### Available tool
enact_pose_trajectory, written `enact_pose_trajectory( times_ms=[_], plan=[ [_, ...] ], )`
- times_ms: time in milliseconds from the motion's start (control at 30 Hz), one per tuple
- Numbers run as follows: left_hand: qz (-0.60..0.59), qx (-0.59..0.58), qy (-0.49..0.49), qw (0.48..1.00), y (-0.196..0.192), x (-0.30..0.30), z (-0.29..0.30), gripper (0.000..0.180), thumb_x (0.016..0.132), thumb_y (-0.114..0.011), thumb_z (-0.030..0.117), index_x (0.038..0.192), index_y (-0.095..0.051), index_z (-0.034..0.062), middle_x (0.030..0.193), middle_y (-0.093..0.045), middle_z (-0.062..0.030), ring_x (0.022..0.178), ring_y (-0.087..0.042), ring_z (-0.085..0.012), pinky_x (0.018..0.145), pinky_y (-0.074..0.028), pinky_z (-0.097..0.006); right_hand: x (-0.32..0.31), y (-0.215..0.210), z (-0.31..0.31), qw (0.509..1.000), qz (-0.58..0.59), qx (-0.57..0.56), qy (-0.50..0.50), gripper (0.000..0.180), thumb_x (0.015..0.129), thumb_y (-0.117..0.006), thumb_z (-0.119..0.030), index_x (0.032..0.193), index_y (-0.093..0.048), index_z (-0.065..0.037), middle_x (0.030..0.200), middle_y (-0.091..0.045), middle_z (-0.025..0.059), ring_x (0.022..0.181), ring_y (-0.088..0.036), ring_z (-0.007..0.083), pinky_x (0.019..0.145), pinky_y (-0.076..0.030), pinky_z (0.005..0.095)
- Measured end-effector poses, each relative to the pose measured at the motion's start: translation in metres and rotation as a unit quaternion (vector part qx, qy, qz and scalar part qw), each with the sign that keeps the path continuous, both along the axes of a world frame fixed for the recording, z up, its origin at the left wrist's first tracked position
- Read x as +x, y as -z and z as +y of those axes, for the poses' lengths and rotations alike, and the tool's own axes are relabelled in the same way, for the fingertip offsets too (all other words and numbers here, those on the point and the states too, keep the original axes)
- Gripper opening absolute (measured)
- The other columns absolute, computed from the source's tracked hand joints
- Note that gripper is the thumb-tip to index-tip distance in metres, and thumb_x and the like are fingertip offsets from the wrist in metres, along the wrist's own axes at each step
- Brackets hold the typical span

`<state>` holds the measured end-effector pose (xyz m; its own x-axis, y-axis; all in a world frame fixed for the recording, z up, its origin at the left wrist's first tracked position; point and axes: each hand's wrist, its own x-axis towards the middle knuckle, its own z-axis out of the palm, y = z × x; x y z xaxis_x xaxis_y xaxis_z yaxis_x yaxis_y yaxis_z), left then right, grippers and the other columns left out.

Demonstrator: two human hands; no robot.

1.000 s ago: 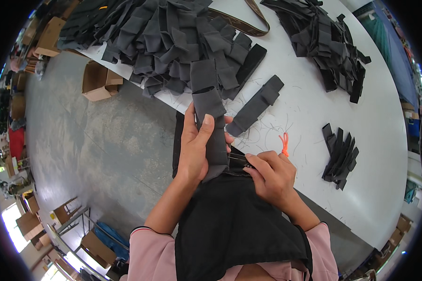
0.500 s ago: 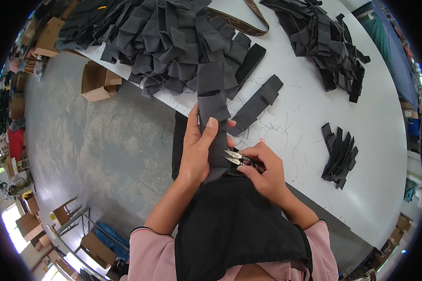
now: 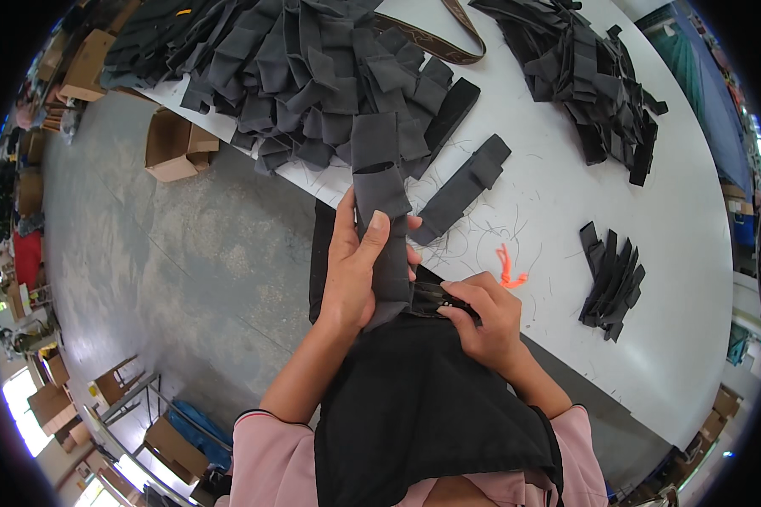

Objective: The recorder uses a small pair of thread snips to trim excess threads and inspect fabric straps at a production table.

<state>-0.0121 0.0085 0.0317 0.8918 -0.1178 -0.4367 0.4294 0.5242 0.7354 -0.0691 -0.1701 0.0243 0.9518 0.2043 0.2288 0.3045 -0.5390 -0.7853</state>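
Head view: a grey strip (image 3: 383,190) of folded cloth lies in the left hand (image 3: 349,266), above the black apron (image 3: 431,397) and near the table (image 3: 676,355) edge. The left hand grips it, thumb pressed on the upper face, fingers wrapped behind, with fingertips showing past its right side. The strip's upper end, with an open fold, reaches beyond the thumb. The right hand (image 3: 490,317) is closed around dark snips (image 3: 438,297), thumb and forefinger pinching them, the tips pointing left toward the strip's lower part. Whether the blades are parted or touch the strip cannot be told.

Just beyond the right hand lies an orange cord (image 3: 505,266), with loose threads (image 3: 517,228) scattered past it. Ahead of the left hand's fingertips, a second strip (image 3: 465,190) lies slanted on the table. Farther ahead of the left hand spreads a large pile (image 3: 296,84) of grey pieces, a brown strap (image 3: 473,51) curving to its right. Right of the right hand sits a small bundle (image 3: 610,283) of dark strips; well beyond it, a bigger heap (image 3: 583,93). Far left of the hands, an open carton (image 3: 165,152) stands on the floor (image 3: 186,253).
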Motion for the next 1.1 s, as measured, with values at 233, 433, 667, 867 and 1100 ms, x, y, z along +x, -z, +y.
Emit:
enact_pose_trajectory(
  times_ms=[233,433,667,867,1100],
  plan=[
    [0.007,0.009,0.017,1.000,-0.001,-0.002,-0.002,0.058,0.095,-0.051,0.027,0.141,-0.020,0.0112,0.103,-0.060,-0.0160,0.068,-0.061,-0.0159,0.055,-0.052,-0.028,0.002,-0.001,0.003,0.995,-0.068,-0.070,-0.015,0.031,0.065,-0.075,-0.010,0.094,-0.065,-0.008,0.076,-0.058,0.0027,0.052,-0.049,0.0179,0.047,-0.039,0.0281],
    [-0.005,0.025,0.035,0.999,-0.002,-0.003,-0.003,0.059,0.095,-0.051,0.027,0.142,-0.019,0.0104,0.101,-0.061,-0.0148,0.069,-0.060,-0.0147,0.056,-0.051,-0.027,0.004,-0.006,0.004,0.989,-0.105,-0.102,-0.019,0.030,0.064,-0.074,-0.008,0.092,-0.066,-0.007,0.072,-0.057,0.0008,0.049,-0.048,0.0169,0.046,-0.038,0.0270],
    [-0.001,0.034,0.042,0.999,-0.003,-0.002,-0.004,0.059,0.095,-0.051,0.028,0.142,-0.019,0.0106,0.101,-0.061,-0.0144,0.069,-0.060,-0.0147,0.056,-0.051,-0.028,0.001,-0.003,0.003,0.995,-0.074,-0.064,0.011,0.025,0.066,-0.073,-0.006,0.090,-0.066,-0.006,0.072,-0.058,0.0018,0.051,-0.051,0.0178,0.046,-0.039,0.0284],
    [0.002,0.023,0.037,0.999,-0.004,-0.001,-0.002,0.060,0.095,-0.051,0.031,0.141,-0.019,0.0100,0.102,-0.061,-0.0150,0.070,-0.060,-0.0156,0.058,-0.051,-0.028,0.005,-0.009,0.005,0.999,-0.034,-0.029,-0.010,0.027,0.066,-0.074,-0.006,0.091,-0.066,-0.006,0.073,-0.058,0.0045,0.054,-0.054,0.0196,0.049,-0.042,0.0298],
    [0.013,-0.006,0.036,0.999,-0.008,-0.003,0.000,0.061,0.096,-0.048,0.035,0.141,-0.017,0.0101,0.105,-0.059,-0.0169,0.075,-0.061,-0.0176,0.063,-0.053,-0.030,0.010,-0.020,0.016,0.997,-0.009,-0.070,-0.037,0.026,0.066,-0.074,-0.005,0.090,-0.064,-0.005,0.079,-0.053,0.0069,0.057,-0.056,0.0204,0.051,-0.044,0.0303]
  ],
)
